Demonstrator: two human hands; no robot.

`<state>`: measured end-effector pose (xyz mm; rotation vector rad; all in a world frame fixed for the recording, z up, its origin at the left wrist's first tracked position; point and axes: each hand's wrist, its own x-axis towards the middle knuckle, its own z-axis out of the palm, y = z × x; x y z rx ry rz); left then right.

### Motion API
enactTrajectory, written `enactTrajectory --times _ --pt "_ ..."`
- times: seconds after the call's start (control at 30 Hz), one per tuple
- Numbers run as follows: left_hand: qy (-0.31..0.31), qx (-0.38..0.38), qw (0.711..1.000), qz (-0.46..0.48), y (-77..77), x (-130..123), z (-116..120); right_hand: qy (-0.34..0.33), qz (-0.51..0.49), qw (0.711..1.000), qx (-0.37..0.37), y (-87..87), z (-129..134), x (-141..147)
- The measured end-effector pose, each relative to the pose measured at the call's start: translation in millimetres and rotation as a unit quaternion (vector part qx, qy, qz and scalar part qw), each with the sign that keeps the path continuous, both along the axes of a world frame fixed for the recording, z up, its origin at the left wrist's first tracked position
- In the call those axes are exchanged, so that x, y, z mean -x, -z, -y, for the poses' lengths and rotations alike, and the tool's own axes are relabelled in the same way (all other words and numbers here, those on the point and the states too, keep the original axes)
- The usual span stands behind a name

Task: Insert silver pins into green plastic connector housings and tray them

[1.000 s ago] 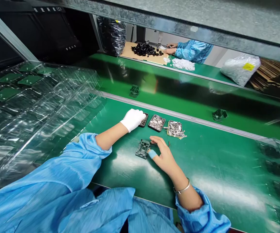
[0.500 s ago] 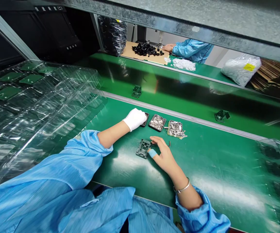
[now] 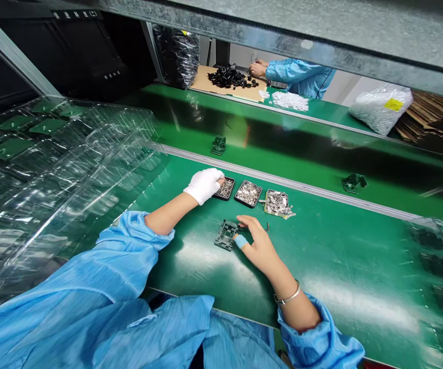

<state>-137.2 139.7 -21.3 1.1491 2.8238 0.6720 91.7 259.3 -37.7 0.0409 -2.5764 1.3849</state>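
Observation:
My left hand [image 3: 205, 185], in a white glove, is at the left edge of a black tray [image 3: 227, 188] of small metal parts. Its fingers are bent together, and whatever they may hold is too small to make out. A green circuit board [image 3: 226, 236] lies on the green table, with the thumb and fingertips of my right hand [image 3: 257, 242] round its right edge. That thumb wears a blue wrap. Beside the first tray stand a second tray [image 3: 248, 193] of metal parts and a third one [image 3: 277, 203] heaped with silvery pieces.
Clear plastic trays [image 3: 71, 164] are stacked at the left, and more [image 3: 440, 261] at the right. Two boards [image 3: 218, 145] [image 3: 354, 183] lie on the green belt. Across it, a person's hands [image 3: 258, 68] are near a black heap. A metal beam crosses overhead.
My left hand has moved a little left, uncovering more of the first tray. My right hand has stayed at the board. The boards on the belt have shifted slightly right. The other person's hands have moved.

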Motion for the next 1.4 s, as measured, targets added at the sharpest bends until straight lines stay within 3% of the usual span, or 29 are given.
enactTrajectory --times 0.27,0.4,0.57,0.63,0.7,0.77,0.83,1.03,1.17,1.23,1.33,1.4 --pt "-0.037 -0.222 0.956 0.190 21.5 2 16 0.017 0.006 1.000 0.012 6.6 -2 3" --pt "-0.031 -0.271 0.922 0.274 11.1 -12 15 0.036 -0.006 0.999 0.020 6.1 -5 5" --pt "0.033 -0.298 0.873 0.384 -10.5 -64 27 0.118 -0.040 0.989 0.077 -8.0 9 11" --pt "0.055 -0.296 0.889 0.344 -15.3 -83 31 0.137 -0.033 0.981 0.130 -13.8 18 16" --pt "0.055 -0.272 0.931 0.239 -16.1 -93 32 0.137 -0.019 0.976 0.169 -16.4 24 21" --pt "0.042 -0.241 0.958 0.152 -12.4 -93 32 0.146 -0.016 0.972 0.183 -15.1 24 24" --pt "0.034 -0.213 0.969 0.123 -4.6 -88 34 0.175 -0.025 0.969 0.174 -10.9 17 24" --pt "0.060 -0.154 0.974 0.157 23.0 -84 54 0.184 -0.020 0.972 0.142 1.9 4 19" --pt "0.198 -0.201 0.944 0.170 31.3 -90 63 0.180 0.000 0.974 0.138 -0.5 2 17" --pt "0.252 -0.170 0.941 0.152 33.6 -92 64 0.189 0.006 0.974 0.126 -2.5 -2 14" --pt "0.246 -0.109 0.956 0.119 33.7 -95 64 0.191 0.066 0.971 0.132 -0.7 -7 10" --pt "0.233 -0.124 0.962 0.076 30.5 -98 62 0.178 0.145 0.954 0.194 4.0 -5 10"
